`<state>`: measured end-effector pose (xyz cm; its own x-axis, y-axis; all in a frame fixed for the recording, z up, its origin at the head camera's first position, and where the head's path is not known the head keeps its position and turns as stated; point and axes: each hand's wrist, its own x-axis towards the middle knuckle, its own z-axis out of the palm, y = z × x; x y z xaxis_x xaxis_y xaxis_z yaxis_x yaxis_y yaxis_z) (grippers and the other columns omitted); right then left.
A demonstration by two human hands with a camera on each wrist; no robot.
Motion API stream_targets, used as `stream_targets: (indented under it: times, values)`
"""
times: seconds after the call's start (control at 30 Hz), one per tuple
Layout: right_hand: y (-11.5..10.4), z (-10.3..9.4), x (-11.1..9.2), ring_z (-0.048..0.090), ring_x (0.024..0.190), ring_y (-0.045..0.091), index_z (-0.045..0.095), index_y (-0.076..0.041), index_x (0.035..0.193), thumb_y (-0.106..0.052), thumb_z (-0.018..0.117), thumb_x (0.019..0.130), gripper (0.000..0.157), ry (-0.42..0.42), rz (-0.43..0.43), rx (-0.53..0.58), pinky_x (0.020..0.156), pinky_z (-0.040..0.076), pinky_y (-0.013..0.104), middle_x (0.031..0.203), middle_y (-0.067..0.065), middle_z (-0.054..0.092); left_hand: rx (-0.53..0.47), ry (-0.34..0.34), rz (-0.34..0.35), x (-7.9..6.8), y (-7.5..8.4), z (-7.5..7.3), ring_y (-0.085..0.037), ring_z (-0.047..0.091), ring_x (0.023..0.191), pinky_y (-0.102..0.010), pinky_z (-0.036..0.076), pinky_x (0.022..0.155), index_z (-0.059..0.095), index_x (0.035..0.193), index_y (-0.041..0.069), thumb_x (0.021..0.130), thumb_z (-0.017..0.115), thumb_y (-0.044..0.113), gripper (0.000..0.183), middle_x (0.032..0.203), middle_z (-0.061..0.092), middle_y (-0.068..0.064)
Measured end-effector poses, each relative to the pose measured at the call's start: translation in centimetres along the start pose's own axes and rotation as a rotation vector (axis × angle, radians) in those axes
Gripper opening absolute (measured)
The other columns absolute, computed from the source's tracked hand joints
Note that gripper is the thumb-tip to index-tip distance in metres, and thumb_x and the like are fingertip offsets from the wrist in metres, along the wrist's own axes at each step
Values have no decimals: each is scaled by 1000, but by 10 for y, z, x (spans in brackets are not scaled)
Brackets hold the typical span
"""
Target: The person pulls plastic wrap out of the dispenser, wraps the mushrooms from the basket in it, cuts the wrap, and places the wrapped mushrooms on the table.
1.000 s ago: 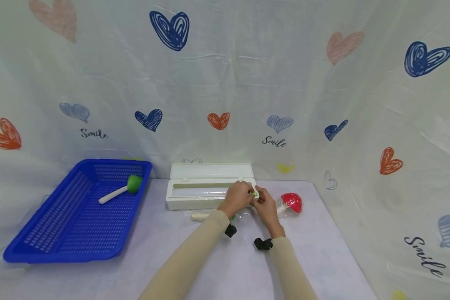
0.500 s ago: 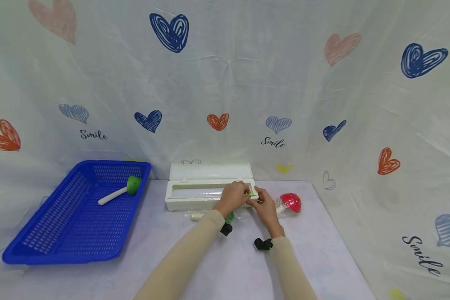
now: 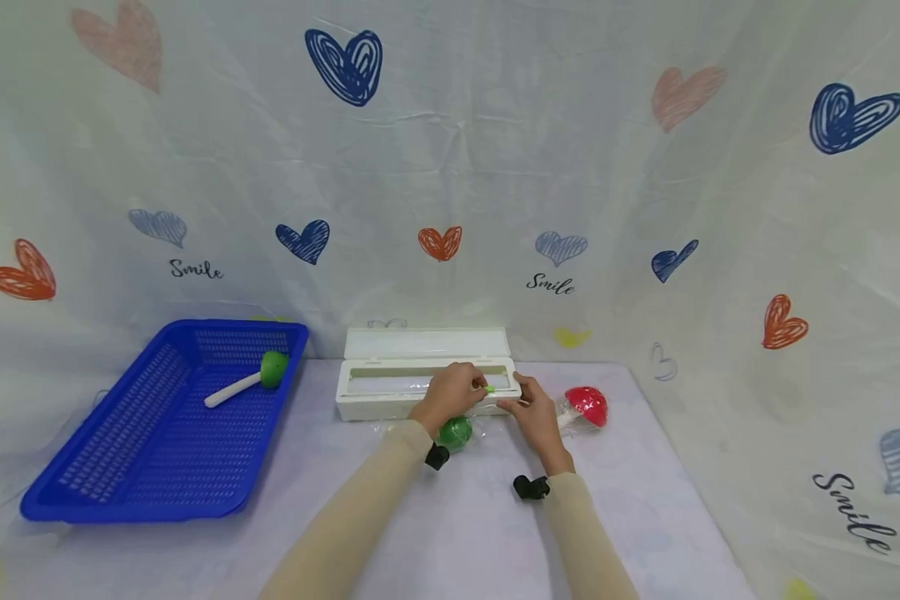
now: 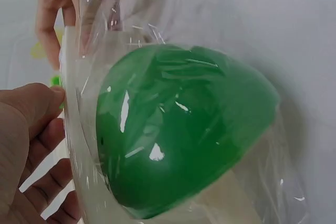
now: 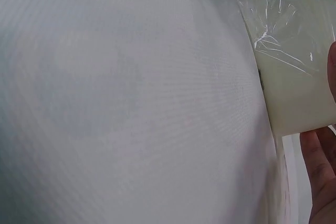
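Note:
A white cling film dispenser (image 3: 375, 408) with a raised lid stands at the back of the table, a film roll visible inside. Pinched by my left hand (image 3: 450, 393) is its small green slide cutter (image 3: 489, 389), on the front rim; the same green piece peeks past my left thumb (image 4: 47, 98) in the left wrist view. My right hand (image 3: 536, 419) grips the dispenser's right end. In front, below my left hand, lies a green-capped, mushroom-shaped item (image 3: 455, 432) in clear film; my forearm hides its pale stem. It looms large in the left wrist view.
A red-capped mushroom-shaped item (image 3: 588, 406) in clear film lies to the right. On the left, a blue basket (image 3: 150, 515) holds an unwrapped green-capped one (image 3: 272, 370). A heart-printed curtain (image 3: 457, 167) stands behind the table and along its right.
My left hand has slid left along the dispenser's front rim with the green cutter, uncovering the wrapped green cap. My right hand stays at the right end.

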<state>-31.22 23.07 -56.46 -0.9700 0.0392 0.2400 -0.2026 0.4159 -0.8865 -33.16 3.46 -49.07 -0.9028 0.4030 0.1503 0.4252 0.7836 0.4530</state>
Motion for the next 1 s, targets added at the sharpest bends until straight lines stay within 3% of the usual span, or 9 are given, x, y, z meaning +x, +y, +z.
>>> stream_targets:
  times: [0.5,1.0]
  values:
    - [0,7,0,63,127,37,54,-5,143,-18,82,85,66,-23,3,7,98,57,42,139,23,62,-49,-3,-4,-19,-26,-14,-12,64,87,-29,54,74,80,102,15,95,74,25,14,101,74,1]
    - [-1,-1,-1,61,130,37,53,-6,144,-20,82,85,67,-14,21,-12,99,55,44,142,23,60,28,34,4,-41,-52,-34,-15,66,93,-32,55,80,80,100,15,94,73,24,12,101,74,1]
